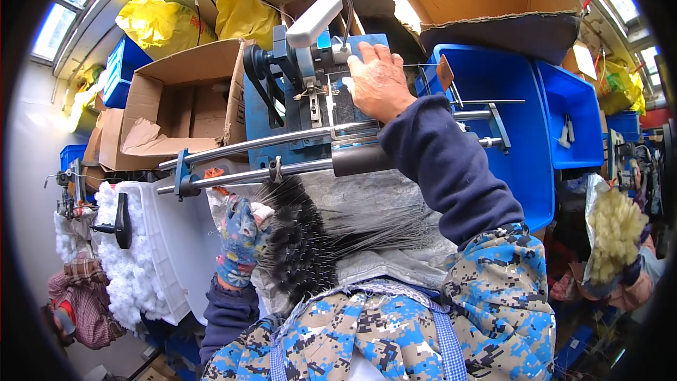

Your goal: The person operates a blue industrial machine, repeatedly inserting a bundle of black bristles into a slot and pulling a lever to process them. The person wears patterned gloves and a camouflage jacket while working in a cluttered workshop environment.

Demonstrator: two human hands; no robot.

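My right hand (381, 83) is bare and rests on the top of a blue bench machine (296, 123), its fingers apart beside a small pale cylinder (341, 53). On the left, my left hand (243, 236) wears a flowered glove. Its fingers are curled together; whatever is between them is hidden. Close beside it lies a thick bundle of black-bristled wire brushes (295, 247) on my lap. Their thin wire stems (388, 229) point to the right across a grey sheet (352, 201). Two metal rods (268, 171) run across the machine's front, above the brushes.
An opened cardboard box (182, 102) stands left of the machine, and a large blue bin (518, 127) is on the right. At the left, a white tub (166, 240) adjoins a heap of white fluffy brushes (127, 261). Other people (84, 296) sit at both sides.
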